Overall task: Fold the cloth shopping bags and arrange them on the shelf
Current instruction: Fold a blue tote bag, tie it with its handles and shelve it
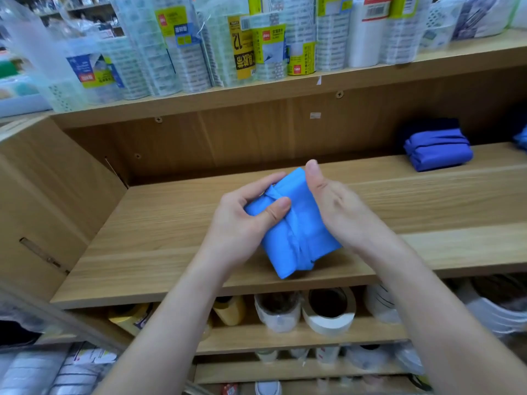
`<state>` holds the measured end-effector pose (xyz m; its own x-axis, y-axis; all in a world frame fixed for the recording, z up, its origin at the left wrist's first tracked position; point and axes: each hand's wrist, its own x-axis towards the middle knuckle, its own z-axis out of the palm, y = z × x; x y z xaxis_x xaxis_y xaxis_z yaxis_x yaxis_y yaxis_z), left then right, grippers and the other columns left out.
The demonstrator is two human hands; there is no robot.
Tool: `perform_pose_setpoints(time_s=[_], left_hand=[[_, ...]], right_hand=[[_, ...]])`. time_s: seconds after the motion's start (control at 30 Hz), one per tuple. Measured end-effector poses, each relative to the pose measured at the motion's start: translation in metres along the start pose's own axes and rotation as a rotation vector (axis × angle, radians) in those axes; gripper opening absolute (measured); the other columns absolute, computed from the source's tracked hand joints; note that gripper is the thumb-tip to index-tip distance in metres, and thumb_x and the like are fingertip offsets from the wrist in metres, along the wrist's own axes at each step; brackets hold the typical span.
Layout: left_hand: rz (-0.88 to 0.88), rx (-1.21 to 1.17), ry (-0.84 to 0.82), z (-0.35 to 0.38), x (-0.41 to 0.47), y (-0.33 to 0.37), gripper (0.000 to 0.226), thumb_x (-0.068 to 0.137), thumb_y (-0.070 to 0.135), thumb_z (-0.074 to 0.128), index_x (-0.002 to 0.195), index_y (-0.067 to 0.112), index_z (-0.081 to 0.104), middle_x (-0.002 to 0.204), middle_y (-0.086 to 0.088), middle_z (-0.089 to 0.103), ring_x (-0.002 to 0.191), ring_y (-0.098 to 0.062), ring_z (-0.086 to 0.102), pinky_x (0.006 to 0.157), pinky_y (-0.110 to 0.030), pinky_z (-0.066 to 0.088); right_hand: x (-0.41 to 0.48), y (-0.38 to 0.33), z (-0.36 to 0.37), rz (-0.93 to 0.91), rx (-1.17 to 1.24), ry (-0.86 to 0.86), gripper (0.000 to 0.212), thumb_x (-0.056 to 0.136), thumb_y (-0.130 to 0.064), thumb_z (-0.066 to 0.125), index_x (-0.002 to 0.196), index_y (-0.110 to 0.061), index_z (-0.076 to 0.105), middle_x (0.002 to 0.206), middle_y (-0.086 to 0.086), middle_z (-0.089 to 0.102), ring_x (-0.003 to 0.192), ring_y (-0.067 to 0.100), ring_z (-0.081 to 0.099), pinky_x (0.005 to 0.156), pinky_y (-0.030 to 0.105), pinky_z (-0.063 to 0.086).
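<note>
Head view: a person stands at a wooden shelf unit with both bare forearms reaching forward. Between the hands is a light blue cloth bag (298, 235), folded into a compact rectangular bundle with a band of the same cloth wrapped along its length. It is held just above the front part of the middle shelf (159, 223), its lower corner over the shelf's front edge.

The left hand (245, 220) grips the bundle at its upper left corner: the thumb presses down on the top face beside the band, and the fingers curl round the far edge. The right hand (339, 206) lies against the bundle's right side with the thumb straight and pointing up past the top corner. Its fingers are hidden behind the cloth, so I cannot tell whether they close round it.

A darker blue folded bag (437, 151) rests on the same shelf, well apart at the back right. A scrap of blue cloth shows at the right edge of the frame.

The upper shelf (285, 86) carries wrapped packs of clear tape rolls (256, 47) with yellow labels. On the lower shelf (299, 337) stand a white tape roll (329, 312) and yellow rolls (229, 310).
</note>
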<state>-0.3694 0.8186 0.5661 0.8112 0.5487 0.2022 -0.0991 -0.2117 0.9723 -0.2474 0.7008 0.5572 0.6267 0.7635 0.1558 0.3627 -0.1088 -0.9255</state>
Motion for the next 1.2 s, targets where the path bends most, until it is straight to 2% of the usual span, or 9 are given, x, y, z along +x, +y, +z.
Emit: perform_pose_setpoints(time_s=[0.13, 0.33, 0.57, 0.63, 0.73, 0.87, 0.97, 1.1, 1.2], left_hand=[[0.021, -0.068, 0.116, -0.001, -0.004, -0.006, 0.03, 0.083, 0.035, 0.062, 0.111, 0.03, 0.07, 0.11, 0.011, 0.073, 0.108, -0.007, 0.066, 0.093, -0.033, 0.054], [0.032, -0.088, -0.02, -0.001, -0.014, -0.01, 0.03, 0.084, 0.028, 0.061, 0.11, 0.019, 0.071, 0.104, 0.007, 0.075, 0.1, -0.004, 0.067, 0.083, -0.02, 0.052], [-0.099, 0.02, -0.284, -0.006, -0.02, -0.001, 0.038, 0.079, 0.046, 0.058, 0.107, 0.021, 0.051, 0.079, -0.016, 0.07, 0.07, -0.021, 0.06, 0.063, -0.031, 0.046], [-0.107, 0.037, -0.292, -0.005, -0.021, 0.001, 0.042, 0.078, 0.047, 0.058, 0.111, 0.022, 0.056, 0.094, -0.027, 0.069, 0.079, -0.024, 0.06, 0.07, -0.036, 0.047], [-0.101, -0.038, -0.365, -0.002, -0.021, 0.004, 0.03, 0.089, 0.029, 0.059, 0.111, 0.011, 0.067, 0.095, -0.008, 0.075, 0.086, -0.013, 0.068, 0.068, -0.022, 0.053], [-0.107, -0.168, -0.269, 0.014, -0.021, 0.002, 0.013, 0.093, 0.012, 0.059, 0.102, 0.007, 0.066, 0.079, 0.001, 0.073, 0.071, -0.009, 0.067, 0.058, -0.02, 0.052], [-0.101, -0.197, -0.242, 0.033, -0.023, -0.003, 0.017, 0.094, 0.007, 0.057, 0.109, 0.009, 0.065, 0.082, 0.002, 0.073, 0.076, -0.011, 0.067, 0.066, -0.025, 0.056], [-0.054, -0.123, -0.314, 0.062, -0.027, -0.007, 0.02, 0.094, 0.005, 0.056, 0.1, 0.016, 0.071, 0.09, 0.004, 0.073, 0.084, -0.009, 0.065, 0.074, -0.022, 0.053], [-0.053, -0.088, -0.395, 0.086, -0.028, -0.004, 0.022, 0.092, 0.003, 0.055, 0.099, 0.015, 0.072, 0.088, 0.004, 0.073, 0.08, -0.007, 0.065, 0.069, -0.021, 0.053]], right_hand=[[-0.012, 0.006, 0.003, -0.179, 0.168, -0.034, 0.045, 0.094, -0.052, 0.043, 0.129, -0.028, 0.059, 0.123, -0.013, 0.065, 0.117, 0.002, 0.058, 0.103, 0.03, 0.045], [-0.019, 0.01, 0.011, -0.247, -0.04, 0.115, 0.04, 0.1, -0.035, 0.037, 0.127, -0.021, 0.063, 0.12, -0.001, 0.067, 0.114, 0.01, 0.059, 0.101, 0.038, 0.044], [-0.042, 0.007, 0.003, -0.143, 0.128, 0.18, 0.021, 0.092, -0.031, 0.064, 0.108, -0.023, 0.075, 0.103, 0.0, 0.074, 0.099, 0.01, 0.068, 0.089, 0.036, 0.053], [-0.051, 0.003, 0.001, -0.106, 0.227, 0.179, 0.029, 0.087, -0.041, 0.063, 0.101, -0.019, 0.077, 0.101, 0.008, 0.075, 0.093, 0.011, 0.067, 0.082, 0.034, 0.052], [-0.065, 0.002, -0.002, -0.078, 0.261, 0.201, 0.04, 0.086, -0.047, 0.058, 0.103, -0.016, 0.075, 0.1, 0.008, 0.075, 0.091, 0.012, 0.065, 0.079, 0.034, 0.051], [-0.094, 0.01, -0.018, -0.027, 0.374, 0.082, 0.074, 0.07, -0.068, 0.07, 0.135, -0.037, 0.051, 0.121, 0.002, 0.065, 0.11, 0.014, 0.063, 0.09, 0.03, 0.051], [-0.119, 0.014, -0.034, -0.015, 0.193, -0.015, 0.098, 0.059, -0.051, 0.088, 0.14, -0.057, 0.034, 0.14, -0.01, 0.051, 0.125, 0.012, 0.056, 0.105, 0.042, 0.046], [-0.14, 0.019, -0.048, 0.005, 0.129, 0.173, 0.079, 0.061, -0.04, 0.088, 0.13, -0.048, 0.051, 0.124, -0.015, 0.06, 0.107, 0.016, 0.066, 0.091, 0.047, 0.056], [-0.154, 0.025, -0.067, -0.018, 0.185, 0.256, 0.055, 0.068, -0.026, 0.086, 0.118, -0.035, 0.063, 0.111, -0.01, 0.065, 0.09, 0.013, 0.069, 0.075, 0.034, 0.059]])
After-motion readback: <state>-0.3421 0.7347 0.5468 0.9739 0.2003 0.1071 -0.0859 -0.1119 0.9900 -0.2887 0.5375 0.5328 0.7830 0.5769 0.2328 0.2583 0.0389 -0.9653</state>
